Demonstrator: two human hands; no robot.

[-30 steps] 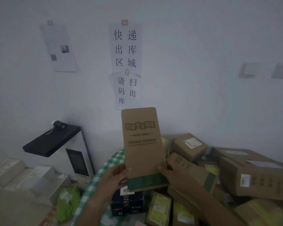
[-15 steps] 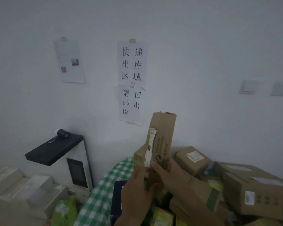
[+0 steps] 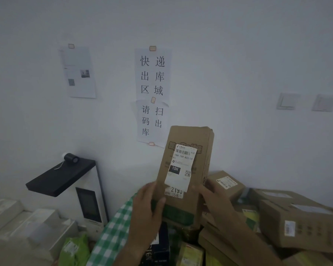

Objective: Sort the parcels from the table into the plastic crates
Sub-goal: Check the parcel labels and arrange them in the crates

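Note:
I hold a tall brown cardboard parcel [image 3: 198, 143] upright in front of the wall, its white shipping label facing me. My left hand [image 3: 148, 204] grips its lower left edge with the thumb across the green band at the bottom. My right hand [image 3: 215, 200] grips the lower right edge. Below and to the right, many more brown parcels [image 3: 300, 223] are heaped on a table covered with a green-and-white checked cloth [image 3: 113, 235]. No plastic crate is in view.
A white machine with a black tray and a small camera [image 3: 71, 181] stands at the left against the wall. White boxes [image 3: 23, 223] and a green bag parcel [image 3: 75, 248] lie lower left. Paper signs [image 3: 152, 73] hang on the wall.
The parcel has been turned about its long axis: first its printed front faced me, then its narrow side, now the side with the shipping label. Both hands shifted their grip along its bottom.

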